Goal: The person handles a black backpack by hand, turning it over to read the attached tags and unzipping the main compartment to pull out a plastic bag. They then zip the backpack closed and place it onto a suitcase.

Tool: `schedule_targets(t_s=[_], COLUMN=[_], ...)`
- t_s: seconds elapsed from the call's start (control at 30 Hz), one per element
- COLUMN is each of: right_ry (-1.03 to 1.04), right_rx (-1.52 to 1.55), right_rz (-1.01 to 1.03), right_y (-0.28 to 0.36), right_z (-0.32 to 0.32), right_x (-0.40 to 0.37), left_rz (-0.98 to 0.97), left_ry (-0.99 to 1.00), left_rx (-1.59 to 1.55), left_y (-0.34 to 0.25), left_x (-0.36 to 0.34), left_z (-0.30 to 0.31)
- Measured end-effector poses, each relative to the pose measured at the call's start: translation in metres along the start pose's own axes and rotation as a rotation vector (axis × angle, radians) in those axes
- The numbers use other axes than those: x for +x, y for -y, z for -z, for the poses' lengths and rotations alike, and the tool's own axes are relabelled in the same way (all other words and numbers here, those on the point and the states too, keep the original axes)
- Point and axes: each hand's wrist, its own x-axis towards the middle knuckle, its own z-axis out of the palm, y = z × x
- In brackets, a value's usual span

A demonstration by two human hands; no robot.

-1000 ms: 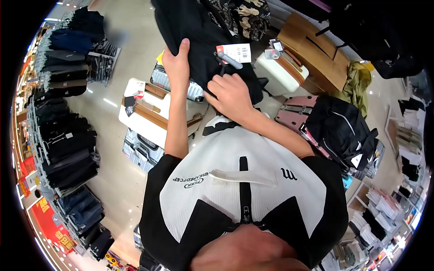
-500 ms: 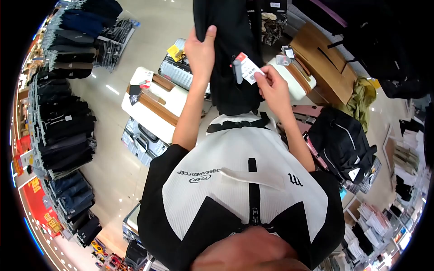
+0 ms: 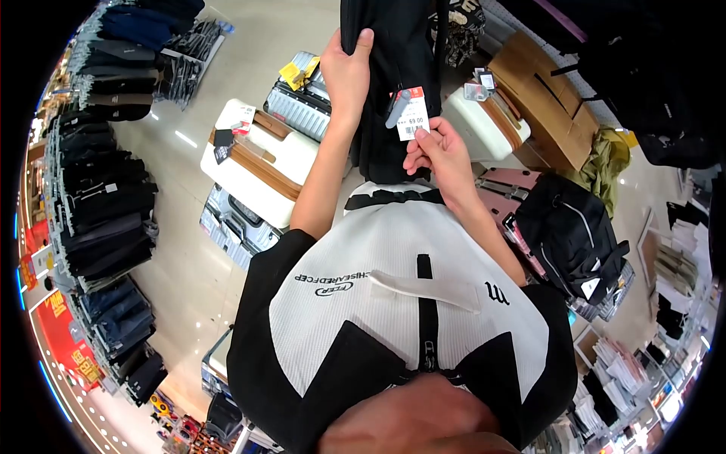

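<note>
A black fabric item [image 3: 389,53], cut off by the top of the view, hangs in front of my body; its exact kind does not show. My left hand [image 3: 346,72] is closed on its left edge, thumb lying on the front. A white price tag [image 3: 414,123] with a red top and the print 69.00 is pinched at its lower corner by my right hand [image 3: 442,155]. Partly over the tag lies a grey security tag [image 3: 397,110], attached to the black item.
White suitcases with brown trim stand left [image 3: 280,170] and right [image 3: 467,125]. A silver suitcase [image 3: 300,113] is behind the left one. At right are a cardboard box [image 3: 541,98], a black backpack [image 3: 571,234] and a pink suitcase [image 3: 510,189]. Clothes racks [image 3: 106,189] line the far left.
The price tag has turned more upright and faces me, its print clearer. My right hand has shifted slightly down with it. My left hand and the black item have moved a little right.
</note>
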Motion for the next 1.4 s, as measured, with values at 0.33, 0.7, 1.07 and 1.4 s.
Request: schedule_targets(t_s=[0.33,0.7,1.07,1.4], right_ry=[-0.105,-0.303,-0.125,-0.196], right_rx=[-0.263,-1.490,-1.242,-0.653], right_rz=[0.122,0.823,0.832,0.459], right_y=[0.000,0.032,0.020,0.023], right_z=[-0.005,0.002,0.003,0.013], right_x=[-0.004,-0.002,0.010,0.027], left_rz=[0.016,0.015,0.049,0.044], left_ry=[0.006,0.031,0.016,0.047], left_rx=[0.022,0.015,0.075,0.090], left_y=[-0.003,0.004,0.007,0.004], left_x=[-0.002,-0.004,-0.004,-0.006], left_z=[0.004,0.003,0.006,0.006])
